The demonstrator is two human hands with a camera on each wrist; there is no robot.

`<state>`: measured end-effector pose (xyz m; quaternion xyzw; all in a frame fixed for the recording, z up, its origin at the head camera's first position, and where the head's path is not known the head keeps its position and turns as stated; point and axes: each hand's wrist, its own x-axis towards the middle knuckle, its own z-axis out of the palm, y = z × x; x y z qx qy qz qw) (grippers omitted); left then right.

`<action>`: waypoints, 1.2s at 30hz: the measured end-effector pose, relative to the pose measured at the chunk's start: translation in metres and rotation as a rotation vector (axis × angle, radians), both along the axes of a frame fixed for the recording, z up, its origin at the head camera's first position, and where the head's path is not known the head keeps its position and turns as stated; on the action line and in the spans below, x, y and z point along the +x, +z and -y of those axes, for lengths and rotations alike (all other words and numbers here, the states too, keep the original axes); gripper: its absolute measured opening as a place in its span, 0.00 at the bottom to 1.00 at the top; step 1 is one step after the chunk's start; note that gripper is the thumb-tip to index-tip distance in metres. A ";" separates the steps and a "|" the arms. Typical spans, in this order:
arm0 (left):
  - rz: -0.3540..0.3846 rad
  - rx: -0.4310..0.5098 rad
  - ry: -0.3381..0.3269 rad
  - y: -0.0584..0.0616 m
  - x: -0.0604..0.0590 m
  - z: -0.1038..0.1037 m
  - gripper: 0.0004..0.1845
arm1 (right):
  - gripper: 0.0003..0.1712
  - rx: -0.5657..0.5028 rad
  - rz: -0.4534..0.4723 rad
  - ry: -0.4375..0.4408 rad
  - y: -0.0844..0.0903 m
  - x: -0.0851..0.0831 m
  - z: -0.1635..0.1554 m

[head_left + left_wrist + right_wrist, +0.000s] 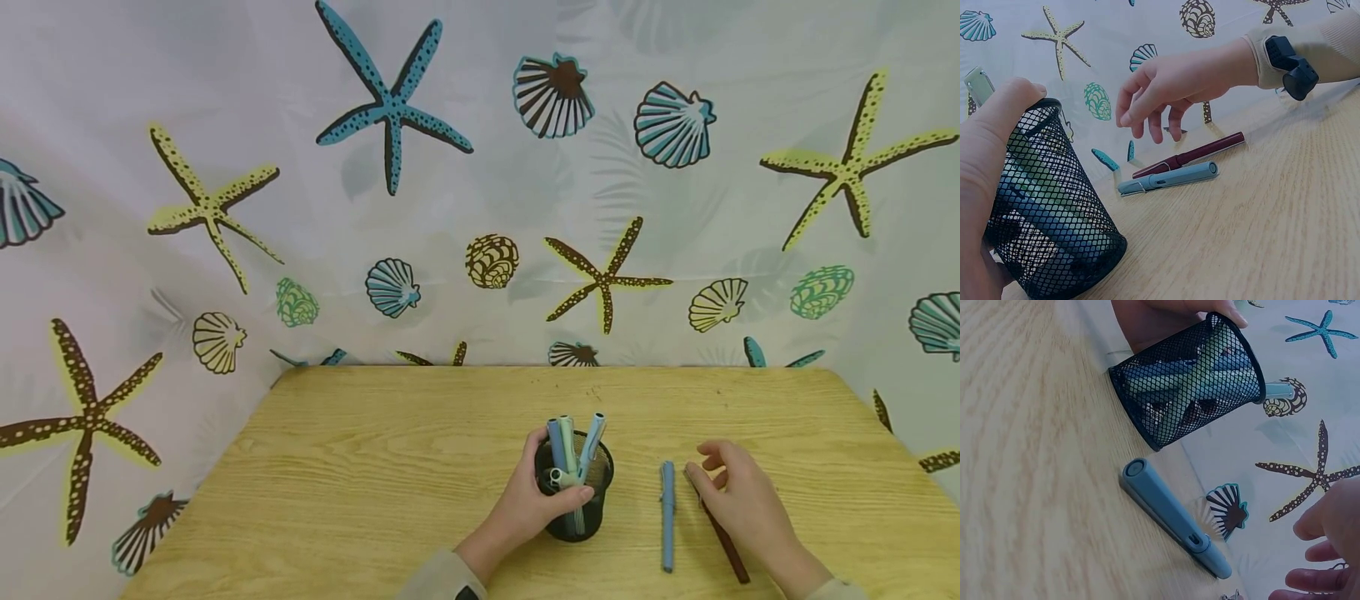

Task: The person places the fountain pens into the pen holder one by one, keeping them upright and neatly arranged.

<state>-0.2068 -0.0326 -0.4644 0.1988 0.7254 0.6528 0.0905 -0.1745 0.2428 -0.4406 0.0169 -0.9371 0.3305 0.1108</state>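
Left hand: the left hand (525,500) wraps the black mesh pen cup (576,492), thumb curled over its rim, fingers round the wall.
Pen cup: it stands on the wooden table (360,475), right of centre, near the front edge; several pens (573,446) (blue, pale green, light blue) stick up out of it.
Right hand: the right hand (738,496) hovers with loosely curled, spread fingers, gripping nothing; whether a fingertip touches the maroon pen cannot be told.
Blue pen: the blue pen (667,517) lies flat between cup and right hand, clear of both.
Maroon pen: the maroon pen (726,543) lies just beside the blue pen, partly hidden under the right hand in the head view.
Materials: open wire mesh, smooth plastic barrels, pale grained wood.
Backdrop: a curtain (300,167) printed with starfish and shells hangs behind the table.
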 end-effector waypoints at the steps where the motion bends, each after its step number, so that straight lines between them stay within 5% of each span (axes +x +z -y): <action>1: -0.001 0.000 0.002 0.000 0.000 0.000 0.42 | 0.25 0.003 0.016 0.000 -0.001 0.000 -0.001; 36: 0.023 0.020 -0.020 0.003 0.002 0.002 0.43 | 0.28 0.205 0.235 -0.024 -0.015 -0.008 -0.004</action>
